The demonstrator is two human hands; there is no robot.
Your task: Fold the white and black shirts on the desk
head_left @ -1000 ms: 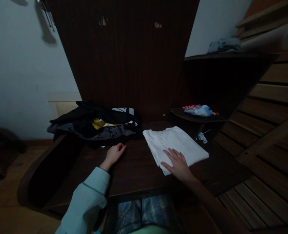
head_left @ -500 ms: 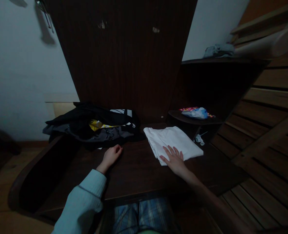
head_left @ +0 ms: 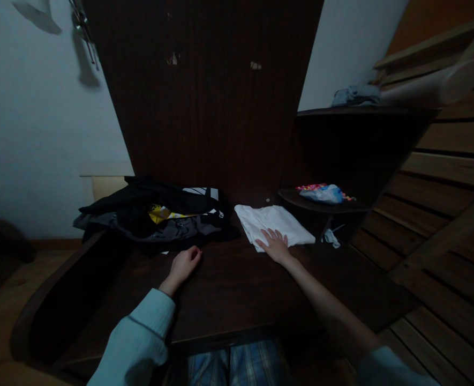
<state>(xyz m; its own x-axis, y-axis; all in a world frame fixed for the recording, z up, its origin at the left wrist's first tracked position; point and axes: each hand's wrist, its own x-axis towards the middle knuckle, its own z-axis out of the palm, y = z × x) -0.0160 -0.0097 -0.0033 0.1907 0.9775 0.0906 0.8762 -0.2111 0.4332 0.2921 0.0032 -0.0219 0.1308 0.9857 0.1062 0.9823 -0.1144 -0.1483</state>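
Note:
A folded white garment (head_left: 277,222) lies flat on the dark wooden desk (head_left: 228,289), towards its back edge. My right hand (head_left: 276,246) rests on its front part with the fingers spread. My left hand (head_left: 183,265) lies on the desk to the left of the garment, its fingers curled in and pressed together; whether anything is inside them is hidden. Just beyond my left hand is a heap of dark clothes (head_left: 180,230) with yellow and white prints.
A corner shelf (head_left: 301,201) at the right carries a blue and white plastic bag (head_left: 325,194). Beneath it is a crumpled white scrap (head_left: 331,238). Wooden slats (head_left: 453,161) rise on the far right. The desk's raised, curved side (head_left: 28,321) is at the left.
My right hand and the white garment under it have moved away from me, towards the back of the desk. My left hand keeps its place on the desk. The view has tilted up slightly.

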